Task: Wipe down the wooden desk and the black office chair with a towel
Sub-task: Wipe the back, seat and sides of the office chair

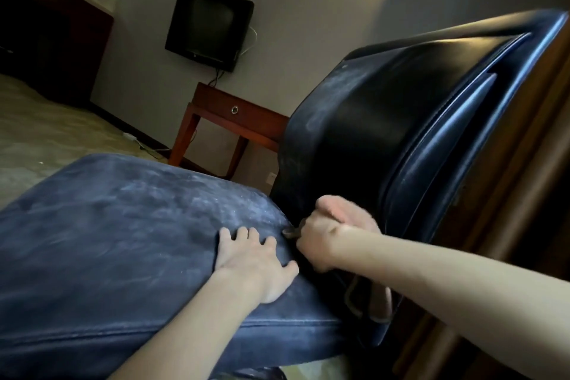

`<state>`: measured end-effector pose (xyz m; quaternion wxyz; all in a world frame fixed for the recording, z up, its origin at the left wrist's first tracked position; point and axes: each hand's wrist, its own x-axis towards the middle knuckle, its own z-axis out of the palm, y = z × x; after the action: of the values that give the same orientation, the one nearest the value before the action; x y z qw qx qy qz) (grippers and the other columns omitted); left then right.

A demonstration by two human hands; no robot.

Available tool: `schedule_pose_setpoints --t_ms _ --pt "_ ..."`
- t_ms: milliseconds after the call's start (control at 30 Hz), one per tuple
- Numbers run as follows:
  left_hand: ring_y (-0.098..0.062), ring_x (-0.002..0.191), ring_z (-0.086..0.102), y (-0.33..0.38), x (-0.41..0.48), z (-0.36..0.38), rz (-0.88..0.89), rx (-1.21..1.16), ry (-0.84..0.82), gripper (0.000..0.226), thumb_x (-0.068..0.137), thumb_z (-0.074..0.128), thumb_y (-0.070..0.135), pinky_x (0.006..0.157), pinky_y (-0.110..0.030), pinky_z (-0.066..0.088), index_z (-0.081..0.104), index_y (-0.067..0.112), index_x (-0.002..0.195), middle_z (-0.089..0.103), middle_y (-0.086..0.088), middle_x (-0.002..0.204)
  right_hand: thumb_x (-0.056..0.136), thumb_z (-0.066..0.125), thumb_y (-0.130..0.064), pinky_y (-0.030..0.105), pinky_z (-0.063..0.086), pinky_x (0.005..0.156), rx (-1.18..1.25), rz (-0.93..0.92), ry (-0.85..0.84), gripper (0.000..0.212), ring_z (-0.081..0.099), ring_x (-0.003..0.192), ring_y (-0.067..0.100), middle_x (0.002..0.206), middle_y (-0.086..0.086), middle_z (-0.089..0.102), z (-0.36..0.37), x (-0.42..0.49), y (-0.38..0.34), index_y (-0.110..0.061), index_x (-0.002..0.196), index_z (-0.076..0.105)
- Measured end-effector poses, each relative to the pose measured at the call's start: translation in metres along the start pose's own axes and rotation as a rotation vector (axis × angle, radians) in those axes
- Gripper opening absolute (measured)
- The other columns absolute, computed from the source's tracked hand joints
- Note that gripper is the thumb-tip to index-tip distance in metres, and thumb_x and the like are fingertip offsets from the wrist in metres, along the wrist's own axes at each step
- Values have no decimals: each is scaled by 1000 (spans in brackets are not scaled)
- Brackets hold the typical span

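Observation:
The black office chair fills the view: its dusty, bluish seat cushion (123,225) lies at lower left and its shiny black backrest (401,120) rises at right. My left hand (259,262) rests flat on the rear of the seat with its fingers spread. Right beside it, my right hand (320,244) grips a bunched pale pink towel (348,210) and holds it in the crease where the seat meets the backrest. A brown wooden desk edge (512,194) runs behind the backrest along the right side.
A small wooden side table (234,114) with a drawer stands against the far wall under a wall-mounted TV (209,28). A dark cabinet (61,40) stands at far left. A white cable (138,145) lies on the floor near the side table.

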<state>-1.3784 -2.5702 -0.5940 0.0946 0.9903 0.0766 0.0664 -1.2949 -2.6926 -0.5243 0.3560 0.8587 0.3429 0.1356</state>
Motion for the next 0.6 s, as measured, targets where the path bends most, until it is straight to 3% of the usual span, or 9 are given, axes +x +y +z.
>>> schedule_pose_setpoints --t_ms 67,133,233,333,367,533,600 --pt "-33 150 22 -1 0 0 2 -7 7 76 98 20 70 118 -59 12 35 23 156 30 -13 163 91 50 -34 34 39 81 -58 16 -13 33 66 111 32 116 9 70 -29 4 5 -19 114 69" --pt "-33 147 26 -1 -1 0 5 -14 18 73 98 22 69 117 -59 15 40 22 151 36 -13 159 91 53 -32 34 40 75 -2 20 149 29 66 112 29 116 5 71 -41 11 7 -22 114 69" --pt "-33 144 31 1 -3 -2 11 -34 35 69 99 23 67 116 -57 19 45 22 147 42 -12 154 94 54 -35 39 49 89 264 133 261 37 61 122 31 126 6 69 -26 18 13 -28 129 63" --pt "-33 146 29 -6 -8 -8 13 -24 -3 71 98 27 70 118 -58 18 44 23 149 42 -10 155 101 48 -40 38 46 95 496 198 52 38 56 129 38 139 14 62 14 17 -4 -21 133 58" --pt "-33 148 27 -11 -10 -12 8 0 -18 73 97 28 72 119 -60 16 43 24 151 41 -9 157 101 46 -41 38 46 92 509 214 61 36 58 126 38 136 14 63 25 16 -10 -21 128 59" --pt "-29 154 21 -67 -31 -37 -43 128 11 80 92 33 79 123 -62 7 34 32 157 32 -5 165 91 54 -37 36 52 79 646 205 273 21 68 97 32 99 4 75 28 9 -4 -32 100 72" --pt "-25 156 20 -94 -42 -47 -89 153 0 82 90 32 83 123 -60 8 31 36 158 28 0 168 87 60 -29 27 51 70 855 145 271 21 65 77 10 73 -12 69 26 0 6 -44 78 73"
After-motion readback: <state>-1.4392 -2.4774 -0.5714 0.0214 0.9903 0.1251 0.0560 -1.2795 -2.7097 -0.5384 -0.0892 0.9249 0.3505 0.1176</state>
